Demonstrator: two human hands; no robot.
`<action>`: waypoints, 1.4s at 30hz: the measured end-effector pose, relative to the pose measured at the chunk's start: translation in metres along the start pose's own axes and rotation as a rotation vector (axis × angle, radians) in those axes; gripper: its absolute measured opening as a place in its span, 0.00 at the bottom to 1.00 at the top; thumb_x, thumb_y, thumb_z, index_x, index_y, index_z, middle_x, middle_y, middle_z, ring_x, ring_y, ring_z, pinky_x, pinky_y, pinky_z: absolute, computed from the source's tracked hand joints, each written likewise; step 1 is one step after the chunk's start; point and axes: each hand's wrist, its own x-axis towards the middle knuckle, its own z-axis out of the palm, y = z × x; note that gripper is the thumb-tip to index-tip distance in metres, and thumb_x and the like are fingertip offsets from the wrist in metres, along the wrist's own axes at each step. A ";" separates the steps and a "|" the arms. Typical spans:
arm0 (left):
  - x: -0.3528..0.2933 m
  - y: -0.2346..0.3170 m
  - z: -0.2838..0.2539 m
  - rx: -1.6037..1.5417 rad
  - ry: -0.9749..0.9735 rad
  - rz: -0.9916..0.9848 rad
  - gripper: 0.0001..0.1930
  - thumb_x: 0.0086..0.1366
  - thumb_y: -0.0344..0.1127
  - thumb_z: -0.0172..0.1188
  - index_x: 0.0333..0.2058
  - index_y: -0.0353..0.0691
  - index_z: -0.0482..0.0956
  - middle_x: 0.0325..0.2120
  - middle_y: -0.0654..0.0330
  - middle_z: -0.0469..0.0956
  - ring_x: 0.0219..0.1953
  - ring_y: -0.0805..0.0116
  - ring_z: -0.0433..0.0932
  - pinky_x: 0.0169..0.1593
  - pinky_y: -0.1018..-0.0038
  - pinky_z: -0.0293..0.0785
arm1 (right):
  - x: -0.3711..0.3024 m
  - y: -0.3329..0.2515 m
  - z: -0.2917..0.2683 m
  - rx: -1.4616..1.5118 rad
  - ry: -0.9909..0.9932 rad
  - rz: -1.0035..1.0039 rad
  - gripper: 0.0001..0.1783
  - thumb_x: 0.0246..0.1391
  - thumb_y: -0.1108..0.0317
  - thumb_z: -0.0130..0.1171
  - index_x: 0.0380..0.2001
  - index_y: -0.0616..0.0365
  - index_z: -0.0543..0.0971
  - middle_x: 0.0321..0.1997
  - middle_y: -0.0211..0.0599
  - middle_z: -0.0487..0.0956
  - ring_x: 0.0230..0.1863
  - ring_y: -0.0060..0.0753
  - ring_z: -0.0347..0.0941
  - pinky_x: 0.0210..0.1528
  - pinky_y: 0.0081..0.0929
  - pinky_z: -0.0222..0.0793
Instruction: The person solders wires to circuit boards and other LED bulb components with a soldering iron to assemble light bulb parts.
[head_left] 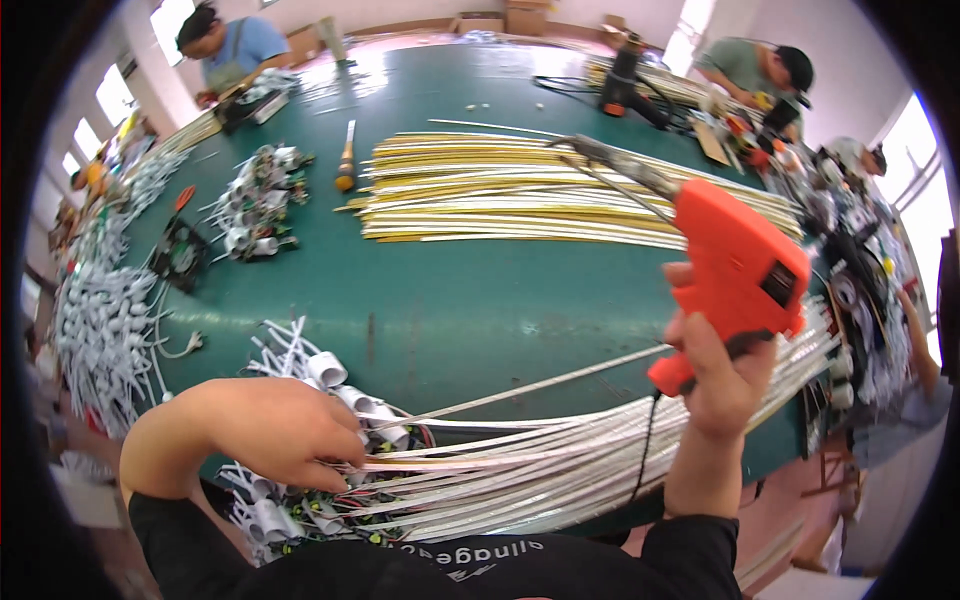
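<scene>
So you had the orange soldering gun up in your right hand, fingers wrapped round the grip. Going by the yellow-and-white strip bundle as the landmark, the gun was off its right end, a bit toward you, with the metal nose aimed left across it. Couldn't tell whether the tip was hot or actually touching anything, and I couldn't judge its height over the bundle either.

Your left hand was on your side of that bundle, past its left end. Fingers looked pinched close on the end of one pale strip, though the fingertips were partly hidden, so whether a wire was in there too, no idea. The rest of the pale strips fanned out to the right, nearer you than the bundle, with white caps and wiring clustered at their left ends.

To me, doing this well meant lifting that one end clear of its neighbours and holding it steady, fingertips well back from the spot the tip had to reach. I'd have treated the tip as hot and brought it round without dragging it over the bundle. The black cord hung down near the pale strips, so snagging seemed the other risk.
</scene>
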 end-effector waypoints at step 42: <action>0.097 -0.202 -0.078 -1.017 0.654 -0.381 0.04 0.63 0.32 0.58 0.29 0.43 0.74 0.20 0.71 0.71 0.22 0.81 0.70 0.27 0.81 0.70 | 0.012 -0.005 -0.005 0.061 0.076 -0.067 0.23 0.51 0.73 0.59 0.51 0.67 0.70 0.44 0.46 0.79 0.31 0.21 0.73 0.34 0.19 0.70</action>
